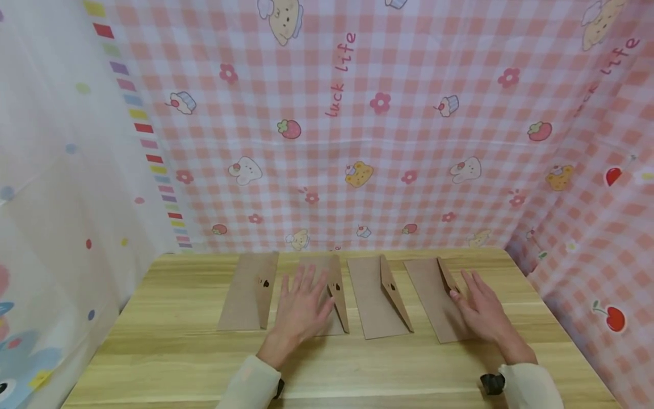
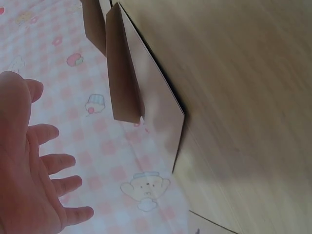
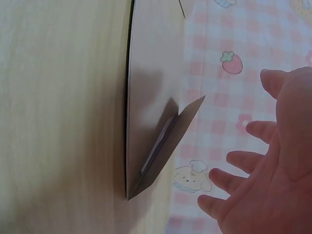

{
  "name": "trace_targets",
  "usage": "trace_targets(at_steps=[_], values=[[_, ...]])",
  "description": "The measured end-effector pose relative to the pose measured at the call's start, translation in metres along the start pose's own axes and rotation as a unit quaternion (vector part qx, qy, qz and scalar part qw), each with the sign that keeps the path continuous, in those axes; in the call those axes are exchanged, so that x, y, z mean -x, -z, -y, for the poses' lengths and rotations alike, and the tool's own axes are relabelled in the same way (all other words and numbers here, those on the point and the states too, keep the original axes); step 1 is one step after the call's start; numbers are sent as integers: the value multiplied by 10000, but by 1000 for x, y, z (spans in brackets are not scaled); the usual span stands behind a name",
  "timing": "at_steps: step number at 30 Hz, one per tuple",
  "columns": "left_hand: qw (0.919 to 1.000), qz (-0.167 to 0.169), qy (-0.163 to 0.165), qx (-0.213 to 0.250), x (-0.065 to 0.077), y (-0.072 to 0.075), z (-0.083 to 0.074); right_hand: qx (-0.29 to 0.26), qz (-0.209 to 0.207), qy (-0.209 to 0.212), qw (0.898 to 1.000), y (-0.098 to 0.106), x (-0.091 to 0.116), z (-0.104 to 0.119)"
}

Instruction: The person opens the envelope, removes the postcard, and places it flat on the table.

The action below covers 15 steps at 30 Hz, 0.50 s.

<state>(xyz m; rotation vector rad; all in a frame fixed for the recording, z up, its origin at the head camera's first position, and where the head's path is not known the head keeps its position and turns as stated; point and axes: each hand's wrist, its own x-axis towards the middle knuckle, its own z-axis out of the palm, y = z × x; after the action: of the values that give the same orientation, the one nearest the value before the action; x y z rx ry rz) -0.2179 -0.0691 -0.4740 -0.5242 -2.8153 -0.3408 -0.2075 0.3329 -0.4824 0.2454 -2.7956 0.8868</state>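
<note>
Several brown paper envelopes lie in a row, each with a side flap and a small dark mark on most flaps. My left hand (image 1: 301, 307), fingers spread, is over the second envelope (image 1: 337, 278) from the left. Its flap stands partly raised in the left wrist view. My right hand (image 1: 485, 312) is at the right side of the rightmost envelope (image 1: 426, 295), thumb overlapping the lifted flap in the head view. The fingers of both hands are extended and hold nothing. Between the hands lies another envelope (image 1: 370, 301) with its flap tilted up. The leftmost envelope (image 1: 242, 295) has a flatter flap.
The envelopes rest on a light wood-grain table (image 1: 168, 346). A pink checked cloth (image 1: 337, 142) with cartoon prints hangs behind the far edge and along the right. A white dotted cloth (image 1: 66, 227) hangs at the left. Dark wrist straps (image 1: 493, 384) sit at both sleeves.
</note>
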Motion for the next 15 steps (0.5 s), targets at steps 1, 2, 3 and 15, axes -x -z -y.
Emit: trace_targets(at_steps=[1,2,3,15], values=[[10000,-13,-5,33,-1,-1,-2,-64,80,-75,9999,1,0,-2],[10000,-11,-25,70,-1,-1,-3,-134,157,-148,9997,1,0,-4],[9999,-3,-48,108,-2,-1,-5,-187,220,-226,9993,2,0,-5],[9983,26,-576,-68,-9,-11,-35,-323,449,-429,9975,1,-2,-22]])
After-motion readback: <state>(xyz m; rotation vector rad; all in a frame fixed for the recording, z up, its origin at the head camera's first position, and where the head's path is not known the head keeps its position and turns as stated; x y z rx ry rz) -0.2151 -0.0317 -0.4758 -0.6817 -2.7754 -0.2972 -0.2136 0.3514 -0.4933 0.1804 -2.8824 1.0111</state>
